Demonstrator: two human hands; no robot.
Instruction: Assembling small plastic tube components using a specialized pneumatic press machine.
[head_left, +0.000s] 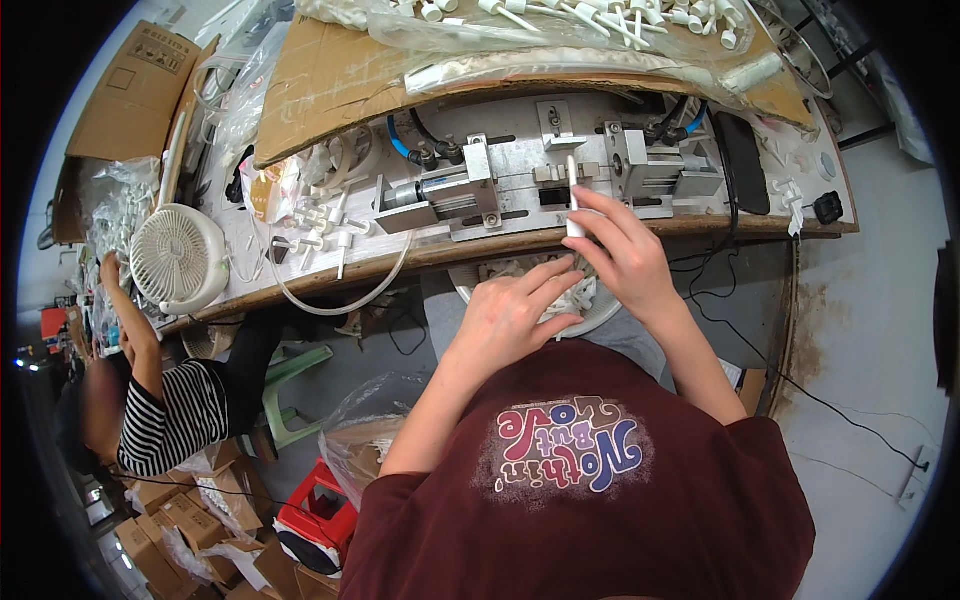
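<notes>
My right hand [628,258] pinches a white plastic stem with a thicker cylindrical end [574,215], held nearly upright at the bench's front edge. Just behind the stem is a metal fixture [520,190] with a pneumatic cylinder on each side. My left hand [510,312] is beside the right one, fingers stretched toward it and thumb apart; I see nothing in it. Below both hands, a round white basin [603,312] of small white parts sits at my lap, partly covered by my hands.
Cardboard [330,80] holding many white stemmed parts spans the back of the bench. Loose white parts [320,222], a white fan [178,258] and a clear hose [345,308] lie to the left. A black phone-like slab [741,165] is at right. Another person [170,420] works at far left.
</notes>
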